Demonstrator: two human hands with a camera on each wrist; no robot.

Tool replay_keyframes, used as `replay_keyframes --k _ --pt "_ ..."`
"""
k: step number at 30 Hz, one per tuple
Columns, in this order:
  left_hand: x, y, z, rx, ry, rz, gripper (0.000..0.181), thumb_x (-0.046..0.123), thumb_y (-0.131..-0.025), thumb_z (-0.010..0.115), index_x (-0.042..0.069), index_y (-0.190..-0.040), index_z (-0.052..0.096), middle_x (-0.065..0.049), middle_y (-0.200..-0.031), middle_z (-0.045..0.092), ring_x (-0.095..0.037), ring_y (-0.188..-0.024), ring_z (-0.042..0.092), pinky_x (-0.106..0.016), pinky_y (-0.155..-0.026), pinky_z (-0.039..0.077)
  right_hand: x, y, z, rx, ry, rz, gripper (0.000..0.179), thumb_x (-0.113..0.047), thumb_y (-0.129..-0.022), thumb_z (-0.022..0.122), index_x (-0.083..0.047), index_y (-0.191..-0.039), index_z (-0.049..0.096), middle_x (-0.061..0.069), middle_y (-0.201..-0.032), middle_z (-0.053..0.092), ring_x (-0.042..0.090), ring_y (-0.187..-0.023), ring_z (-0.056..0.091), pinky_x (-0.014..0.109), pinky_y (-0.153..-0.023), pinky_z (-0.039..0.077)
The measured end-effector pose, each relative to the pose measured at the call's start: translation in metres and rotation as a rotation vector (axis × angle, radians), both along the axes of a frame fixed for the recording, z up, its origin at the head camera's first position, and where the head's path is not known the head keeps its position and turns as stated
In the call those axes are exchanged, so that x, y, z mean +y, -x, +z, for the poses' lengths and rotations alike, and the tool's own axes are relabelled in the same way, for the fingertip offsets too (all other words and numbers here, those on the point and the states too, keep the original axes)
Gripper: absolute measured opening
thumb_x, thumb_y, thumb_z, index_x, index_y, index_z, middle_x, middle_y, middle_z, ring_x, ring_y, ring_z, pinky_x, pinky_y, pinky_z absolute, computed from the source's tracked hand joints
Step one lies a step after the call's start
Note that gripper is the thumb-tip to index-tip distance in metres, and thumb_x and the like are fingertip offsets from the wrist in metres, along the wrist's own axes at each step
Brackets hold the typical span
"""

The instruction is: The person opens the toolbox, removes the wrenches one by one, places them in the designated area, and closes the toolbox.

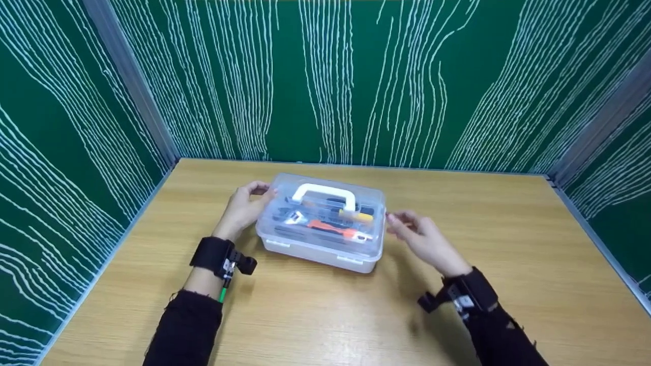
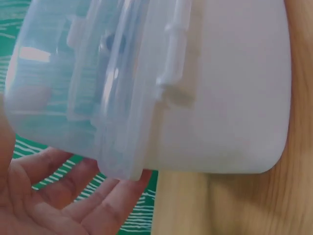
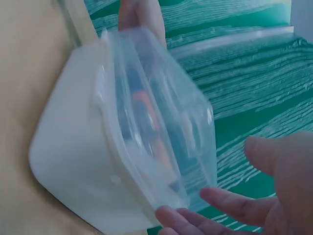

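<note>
A clear-lidded plastic toolbox with a pale body sits on the table, its lid down. A white carrying handle stands up on top. Through the lid show an orange-and-black tool, a yellow-handled one and a silver tool head. My left hand is at the box's left end, thumb by the lid's edge; in the left wrist view its fairly straight fingers reach the lid rim. At the right end, my right hand has its fingertips right beside the lid, thumb apart from them.
The box stands on a light wooden table. Green panels with white wavy lines enclose it at the back and both sides, joined by grey metal posts. Each wrist wears a black strap with a small camera.
</note>
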State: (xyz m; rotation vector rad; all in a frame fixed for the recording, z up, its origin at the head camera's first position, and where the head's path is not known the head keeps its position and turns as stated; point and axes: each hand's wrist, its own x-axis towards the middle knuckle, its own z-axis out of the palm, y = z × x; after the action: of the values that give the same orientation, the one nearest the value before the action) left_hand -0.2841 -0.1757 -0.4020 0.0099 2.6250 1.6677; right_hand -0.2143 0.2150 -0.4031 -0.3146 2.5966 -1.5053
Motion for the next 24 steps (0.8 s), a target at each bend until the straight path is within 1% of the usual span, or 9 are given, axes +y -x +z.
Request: replay_keyframes --k 4,7,10,12,14,17,19,21,24 --pt "0.000 -0.016 0.000 0.034 0.041 0.035 0.040 0.032 -0.107 0.067 0.009 -0.138 0.064 -0.017 -0.141 0.063 -0.034 -0.131 0.058 -0.049 -0.114 0.048 0.000 0.024 -0.004 -0.030 0.040 -0.005 0.065 -0.044 -0.115 0.044 0.006 -0.157 0.042 0.031 -0.154 0.053 0.047 -0.141 0.057 0.057 -0.122 0.046" --pt "-0.001 -0.030 -0.001 0.043 0.058 0.043 0.040 0.034 -0.105 0.069 0.009 -0.136 0.064 -0.016 -0.136 0.064 -0.032 -0.126 0.060 -0.046 -0.109 0.052 -0.003 0.040 -0.008 -0.072 0.064 -0.018 0.071 -0.048 -0.115 0.040 0.006 -0.161 0.035 0.032 -0.161 0.045 0.048 -0.146 0.052 0.058 -0.125 0.041" --pt "-0.002 -0.043 -0.004 0.044 0.057 0.035 0.043 0.037 -0.104 0.071 0.010 -0.137 0.062 -0.015 -0.135 0.065 -0.031 -0.126 0.061 -0.045 -0.109 0.053 -0.005 0.052 -0.010 -0.105 0.061 -0.030 0.073 -0.052 -0.115 0.040 0.003 -0.162 0.034 0.031 -0.164 0.042 0.047 -0.149 0.048 0.058 -0.127 0.040" --pt "-0.002 -0.051 -0.007 0.045 0.037 0.029 0.047 0.038 -0.103 0.072 0.010 -0.140 0.061 -0.015 -0.136 0.065 -0.031 -0.128 0.062 -0.045 -0.112 0.053 -0.007 0.058 -0.012 -0.123 0.061 -0.026 0.074 -0.054 -0.114 0.042 0.002 -0.162 0.035 0.029 -0.165 0.041 0.046 -0.152 0.045 0.058 -0.127 0.039" --pt "-0.001 -0.057 -0.009 0.044 0.018 0.038 0.050 0.038 -0.103 0.073 0.010 -0.142 0.059 -0.015 -0.138 0.065 -0.032 -0.128 0.063 -0.046 -0.113 0.053 -0.008 0.062 -0.013 -0.136 0.071 -0.012 0.075 -0.055 -0.113 0.044 0.001 -0.162 0.035 0.028 -0.167 0.040 0.045 -0.154 0.043 0.058 -0.128 0.038" --pt "0.001 -0.063 -0.013 0.068 -0.010 0.058 0.052 0.034 -0.102 0.075 0.008 -0.144 0.059 -0.018 -0.139 0.064 -0.036 -0.130 0.063 -0.048 -0.114 0.053 -0.010 0.066 -0.016 -0.149 0.096 -0.002 0.076 -0.057 -0.112 0.046 0.001 -0.160 0.039 0.027 -0.164 0.044 0.042 -0.154 0.043 0.057 -0.128 0.038" --pt "0.003 -0.064 -0.015 0.082 -0.023 0.079 0.051 0.031 -0.102 0.076 0.007 -0.143 0.059 -0.019 -0.139 0.064 -0.037 -0.130 0.063 -0.048 -0.111 0.056 -0.011 0.068 -0.018 -0.150 0.121 0.004 0.075 -0.056 -0.112 0.046 0.003 -0.158 0.040 0.027 -0.162 0.046 0.042 -0.154 0.044 0.057 -0.128 0.038" --pt "0.004 -0.064 -0.017 0.090 -0.032 0.101 0.050 0.030 -0.101 0.077 0.007 -0.142 0.060 -0.019 -0.139 0.063 -0.037 -0.129 0.064 -0.045 -0.105 0.059 -0.011 0.068 -0.020 -0.144 0.133 0.016 0.076 -0.055 -0.113 0.045 0.005 -0.159 0.038 0.028 -0.162 0.046 0.042 -0.154 0.043 0.057 -0.128 0.038" --pt "0.005 -0.063 -0.018 0.080 -0.047 0.132 0.050 0.028 -0.100 0.079 0.008 -0.141 0.060 -0.018 -0.139 0.063 -0.036 -0.128 0.064 -0.039 -0.096 0.063 -0.012 0.069 -0.022 -0.139 0.146 0.037 0.081 -0.055 -0.113 0.044 0.006 -0.164 0.029 0.029 -0.167 0.039 0.042 -0.158 0.038 0.057 -0.129 0.037"
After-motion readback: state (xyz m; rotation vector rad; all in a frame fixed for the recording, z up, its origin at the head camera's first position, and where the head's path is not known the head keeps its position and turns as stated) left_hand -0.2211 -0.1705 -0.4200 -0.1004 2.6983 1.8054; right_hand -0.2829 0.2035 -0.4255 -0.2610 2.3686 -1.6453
